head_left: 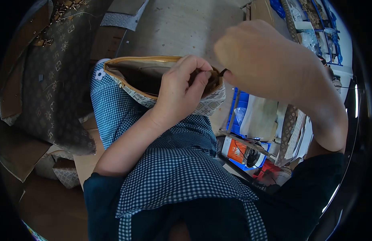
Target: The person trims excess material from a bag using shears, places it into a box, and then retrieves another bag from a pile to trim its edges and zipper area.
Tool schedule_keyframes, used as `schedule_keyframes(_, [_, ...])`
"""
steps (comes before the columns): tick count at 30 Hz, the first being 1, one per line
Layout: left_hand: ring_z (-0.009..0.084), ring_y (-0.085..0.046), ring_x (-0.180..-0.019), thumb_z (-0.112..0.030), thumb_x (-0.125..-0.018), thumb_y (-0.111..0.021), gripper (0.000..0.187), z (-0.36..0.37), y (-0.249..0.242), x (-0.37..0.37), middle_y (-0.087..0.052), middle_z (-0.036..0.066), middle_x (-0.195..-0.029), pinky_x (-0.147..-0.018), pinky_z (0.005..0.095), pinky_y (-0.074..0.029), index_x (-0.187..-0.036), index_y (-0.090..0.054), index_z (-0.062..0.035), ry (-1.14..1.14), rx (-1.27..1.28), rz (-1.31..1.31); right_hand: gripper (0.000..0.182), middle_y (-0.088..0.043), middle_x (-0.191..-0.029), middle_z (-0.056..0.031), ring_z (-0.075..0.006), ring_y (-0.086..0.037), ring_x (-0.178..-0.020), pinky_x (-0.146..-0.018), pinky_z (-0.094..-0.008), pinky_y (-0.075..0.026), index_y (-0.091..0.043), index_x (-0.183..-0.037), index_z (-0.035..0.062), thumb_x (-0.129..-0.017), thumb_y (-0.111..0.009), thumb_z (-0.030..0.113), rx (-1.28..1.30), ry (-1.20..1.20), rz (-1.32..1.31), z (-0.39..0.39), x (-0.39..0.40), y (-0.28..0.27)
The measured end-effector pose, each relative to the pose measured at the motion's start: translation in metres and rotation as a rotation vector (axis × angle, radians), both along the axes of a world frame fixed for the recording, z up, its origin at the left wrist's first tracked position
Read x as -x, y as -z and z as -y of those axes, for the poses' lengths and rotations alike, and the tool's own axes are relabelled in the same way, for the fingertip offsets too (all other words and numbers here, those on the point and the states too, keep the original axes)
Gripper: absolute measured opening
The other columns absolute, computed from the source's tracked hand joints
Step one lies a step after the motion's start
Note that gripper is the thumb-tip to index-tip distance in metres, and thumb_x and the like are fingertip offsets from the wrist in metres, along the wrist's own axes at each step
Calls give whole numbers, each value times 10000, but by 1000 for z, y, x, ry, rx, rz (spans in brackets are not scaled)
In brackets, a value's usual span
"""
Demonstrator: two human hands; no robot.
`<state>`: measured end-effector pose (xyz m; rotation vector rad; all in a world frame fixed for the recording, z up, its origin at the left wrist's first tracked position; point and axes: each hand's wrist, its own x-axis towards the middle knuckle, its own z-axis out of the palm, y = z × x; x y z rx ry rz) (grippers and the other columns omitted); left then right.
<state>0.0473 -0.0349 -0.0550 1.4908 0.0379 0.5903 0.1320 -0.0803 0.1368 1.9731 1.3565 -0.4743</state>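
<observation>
An unzipped bag (204,107) with a pale patterned outside, a tan edge and a gold zipper lies across my lap, its dark opening facing up. My left hand (182,86) is at the bag's right end, thumb and forefinger pinched at the edge near the zipper's end. What lies between those fingertips is too small to make out. Just right of that corner, my right hand (244,54) is raised and blurred by motion. A small dark item shows by its thumb, but the fingers are smeared.
Brown patterned material (53,88) hangs at the left, with gold chains (67,10) above it. Blue bins (239,108) and stacked sheets (260,116) stand at the right. An orange and white box (236,150) sits lower right. My checked apron (174,172) covers my lap.
</observation>
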Motion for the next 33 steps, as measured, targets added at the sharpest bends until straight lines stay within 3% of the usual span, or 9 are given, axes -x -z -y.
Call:
schedule_keyframes(2, [157,-602,-694,20,-882,-604,86,-1,0,2,-601,90,-851,-626,263,-492,-963,-593,-5,6,28,-8,203,-655,-750,-91,-246,-647,-740,-826,-367,-500,-693,-770,39,-875,-669,210,-71,19,-75,22,-20,12])
schedule_keyframes(5, [55,-566,-770,-26,-962,-588,73,-3,-1,6,-618,9,-863,-709,216,-485,-1029,-598,0,83,-4,-103,214,-653,-760,-90,-251,-641,-754,-826,-370,-498,-692,-771,39,-881,-662,220,-43,-12,-40,21,-16,8])
schedule_keyframes(8, [128,-591,-698,25,-899,-591,71,0,-4,4,-600,76,-838,-624,248,-488,-963,-594,-5,44,32,-57,210,-645,-799,-92,-252,-633,-811,-845,-378,-487,-676,-790,38,-883,-659,226,70,103,-48,12,-7,1])
schedule_keyframes(18, [101,-569,-687,36,-898,-601,69,-1,-6,5,-579,60,-810,-623,238,-477,-956,-593,2,17,33,-88,190,-638,-773,-91,-238,-643,-785,-805,-375,-501,-663,-798,39,-874,-673,213,-283,-163,-154,42,-24,22])
schedule_keyframes(29, [132,-580,-694,28,-886,-612,82,-1,2,4,-588,77,-834,-621,256,-476,-958,-588,-2,-8,36,-49,248,-655,-721,-100,-226,-645,-700,-771,-343,-512,-700,-778,27,-890,-673,247,-18,-25,15,12,-12,5])
schedule_keyframes(33, [150,-582,-694,25,-882,-613,86,-1,3,3,-591,85,-845,-624,265,-477,-961,-588,-2,-10,51,-39,251,-652,-705,-99,-227,-642,-684,-777,-338,-512,-706,-785,29,-892,-672,252,-86,-108,-30,18,-14,9])
